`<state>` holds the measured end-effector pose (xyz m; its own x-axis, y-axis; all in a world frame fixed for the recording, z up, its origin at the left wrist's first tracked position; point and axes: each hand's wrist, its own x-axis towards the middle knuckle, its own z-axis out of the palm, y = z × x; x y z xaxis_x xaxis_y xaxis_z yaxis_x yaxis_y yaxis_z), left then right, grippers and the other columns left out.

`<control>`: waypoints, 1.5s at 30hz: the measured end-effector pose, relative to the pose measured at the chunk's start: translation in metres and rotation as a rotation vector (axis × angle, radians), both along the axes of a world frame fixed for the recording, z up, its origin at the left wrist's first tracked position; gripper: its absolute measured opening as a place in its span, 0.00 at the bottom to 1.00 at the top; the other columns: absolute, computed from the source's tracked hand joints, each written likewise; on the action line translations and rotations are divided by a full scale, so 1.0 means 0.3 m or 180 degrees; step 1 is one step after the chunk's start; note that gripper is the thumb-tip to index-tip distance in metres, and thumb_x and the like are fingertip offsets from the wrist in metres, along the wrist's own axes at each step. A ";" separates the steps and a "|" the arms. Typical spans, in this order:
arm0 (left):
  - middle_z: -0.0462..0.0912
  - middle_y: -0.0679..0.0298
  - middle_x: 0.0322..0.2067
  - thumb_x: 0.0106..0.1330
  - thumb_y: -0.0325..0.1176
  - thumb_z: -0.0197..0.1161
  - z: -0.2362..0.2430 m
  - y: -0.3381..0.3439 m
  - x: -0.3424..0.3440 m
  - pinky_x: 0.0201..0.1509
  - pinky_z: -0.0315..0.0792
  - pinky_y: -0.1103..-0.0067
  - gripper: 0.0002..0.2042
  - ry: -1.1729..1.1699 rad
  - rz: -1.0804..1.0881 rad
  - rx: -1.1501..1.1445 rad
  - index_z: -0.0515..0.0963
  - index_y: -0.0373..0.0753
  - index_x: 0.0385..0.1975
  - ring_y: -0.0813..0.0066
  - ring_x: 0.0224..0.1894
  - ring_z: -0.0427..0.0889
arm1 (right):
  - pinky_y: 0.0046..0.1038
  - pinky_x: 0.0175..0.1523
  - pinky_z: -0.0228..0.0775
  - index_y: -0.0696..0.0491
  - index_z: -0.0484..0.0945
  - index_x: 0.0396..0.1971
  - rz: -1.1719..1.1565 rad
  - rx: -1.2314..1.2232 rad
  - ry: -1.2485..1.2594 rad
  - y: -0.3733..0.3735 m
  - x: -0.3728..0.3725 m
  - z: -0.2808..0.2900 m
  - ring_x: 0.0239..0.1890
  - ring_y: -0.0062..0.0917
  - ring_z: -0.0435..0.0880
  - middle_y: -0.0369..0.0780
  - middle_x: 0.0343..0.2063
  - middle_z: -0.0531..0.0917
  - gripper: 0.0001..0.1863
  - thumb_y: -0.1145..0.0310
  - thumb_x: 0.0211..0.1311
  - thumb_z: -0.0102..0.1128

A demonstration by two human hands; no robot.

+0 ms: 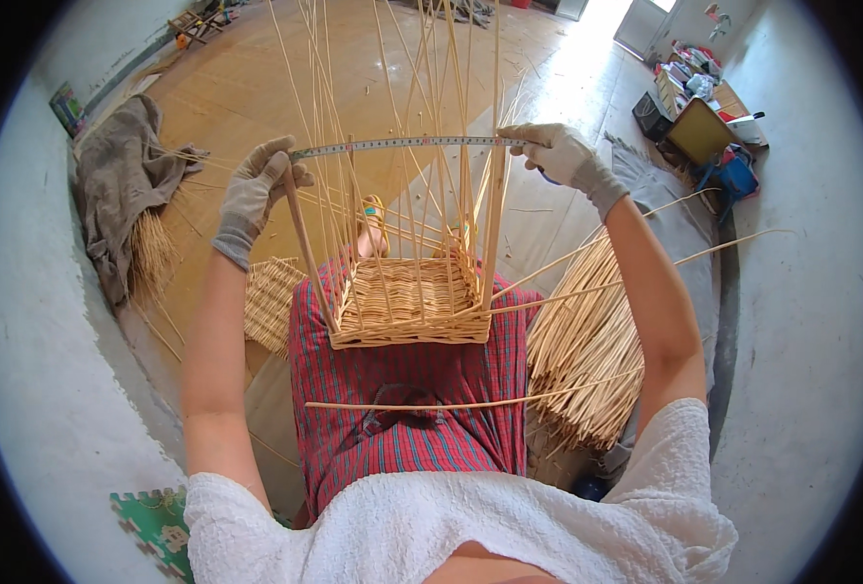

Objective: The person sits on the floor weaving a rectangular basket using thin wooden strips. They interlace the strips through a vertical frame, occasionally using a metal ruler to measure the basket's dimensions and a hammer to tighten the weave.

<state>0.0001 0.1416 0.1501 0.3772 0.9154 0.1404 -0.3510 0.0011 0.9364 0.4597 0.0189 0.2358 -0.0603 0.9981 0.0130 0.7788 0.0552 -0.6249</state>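
Wooden floor (246,88), grey concrete edges (801,321)

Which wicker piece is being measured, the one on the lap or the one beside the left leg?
The lap basket with tall stakes; both gloved hands stretch the tape measure across it.

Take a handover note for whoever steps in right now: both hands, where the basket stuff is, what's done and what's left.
Left hand, gloved: pinches one end of the tape measure against a corner stake.
Right hand, gloved: holds the other end at the opposite stake.
Wicker basket rests on the lap; base and low walls woven, stakes standing loose above.
Spare reeds lie at the right.
Left: upper walls unwoven.
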 end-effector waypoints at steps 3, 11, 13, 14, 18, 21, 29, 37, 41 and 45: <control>0.87 0.59 0.36 0.75 0.32 0.63 0.004 -0.010 -0.002 0.49 0.88 0.67 0.14 0.0009 0.0017 0.0037 0.79 0.36 0.56 0.64 0.39 0.90 | 0.25 0.50 0.79 0.50 0.78 0.66 0.0264 0.0129 0.0022 0.001 0.016 -0.014 0.44 0.22 0.84 0.41 0.52 0.87 0.30 0.81 0.65 0.45; 0.88 0.58 0.38 0.75 0.32 0.61 -0.021 -0.002 -0.047 0.51 0.88 0.65 0.13 -0.0051 -0.0075 0.0061 0.79 0.37 0.56 0.64 0.41 0.90 | 0.28 0.56 0.80 0.54 0.76 0.66 0.0576 0.0086 0.0388 -0.006 -0.043 0.003 0.55 0.27 0.84 0.43 0.56 0.85 0.32 0.84 0.61 0.42; 0.88 0.58 0.39 0.75 0.32 0.61 -0.017 0.000 -0.045 0.52 0.88 0.65 0.13 -0.0070 -0.0134 0.0069 0.80 0.38 0.56 0.64 0.42 0.90 | 0.28 0.56 0.80 0.55 0.76 0.66 0.0578 0.0050 0.0365 0.011 -0.019 -0.002 0.55 0.27 0.84 0.43 0.55 0.85 0.32 0.84 0.61 0.41; 0.88 0.59 0.38 0.75 0.31 0.61 -0.016 0.002 -0.040 0.52 0.88 0.65 0.13 -0.0060 -0.0124 0.0055 0.80 0.38 0.56 0.64 0.42 0.90 | 0.28 0.56 0.80 0.55 0.76 0.66 0.0550 0.0053 0.0428 0.015 -0.008 -0.008 0.56 0.27 0.84 0.43 0.55 0.85 0.32 0.84 0.61 0.42; 0.87 0.59 0.38 0.76 0.33 0.60 0.002 -0.010 -0.011 0.53 0.87 0.65 0.14 0.0116 -0.0054 0.0031 0.79 0.37 0.57 0.64 0.43 0.89 | 0.27 0.54 0.80 0.54 0.75 0.67 0.0546 0.0181 0.0626 0.010 0.000 -0.023 0.51 0.26 0.85 0.43 0.53 0.86 0.32 0.83 0.62 0.43; 0.85 0.58 0.40 0.77 0.34 0.60 -0.018 -0.011 -0.023 0.57 0.85 0.67 0.15 0.0058 0.0045 0.0141 0.77 0.36 0.59 0.64 0.44 0.88 | 0.27 0.49 0.82 0.51 0.70 0.71 0.0196 0.0154 0.0260 -0.047 -0.079 0.005 0.42 0.23 0.87 0.42 0.50 0.87 0.35 0.84 0.61 0.46; 0.80 0.57 0.49 0.71 0.30 0.65 -0.220 -0.496 0.166 0.63 0.72 0.68 0.13 0.1782 0.2021 0.1964 0.78 0.36 0.52 0.64 0.53 0.78 | 0.36 0.56 0.79 0.39 0.70 0.70 0.1719 -0.0500 -0.0283 -0.717 -0.439 -0.600 0.53 0.36 0.86 0.43 0.56 0.83 0.29 0.56 0.70 0.59; 0.73 0.57 0.64 0.62 0.40 0.69 -0.540 -0.842 0.619 0.78 0.56 0.55 0.43 0.3840 0.0492 0.3801 0.57 0.37 0.76 0.57 0.69 0.71 | 0.37 0.48 0.79 0.48 0.83 0.50 -0.0692 0.1642 -0.0815 -0.536 -0.072 -0.498 0.41 0.37 0.87 0.38 0.40 0.88 0.17 0.59 0.63 0.62; 0.73 0.58 0.64 0.62 0.42 0.69 -0.589 -0.813 0.677 0.79 0.53 0.58 0.46 0.3544 0.0121 0.3584 0.53 0.36 0.77 0.61 0.70 0.70 | 0.36 0.55 0.76 0.48 0.84 0.50 -0.0426 0.1988 -0.2741 -0.527 0.143 -0.619 0.41 0.38 0.87 0.39 0.40 0.88 0.22 0.51 0.62 0.67; 0.75 0.59 0.62 0.61 0.44 0.70 -0.548 -0.836 0.665 0.79 0.53 0.59 0.48 0.3845 0.0219 0.3809 0.52 0.36 0.78 0.63 0.69 0.71 | 0.34 0.51 0.75 0.47 0.88 0.42 -0.1125 -0.0590 -0.1620 -0.743 0.126 -0.845 0.38 0.33 0.87 0.38 0.32 0.89 0.19 0.48 0.60 0.70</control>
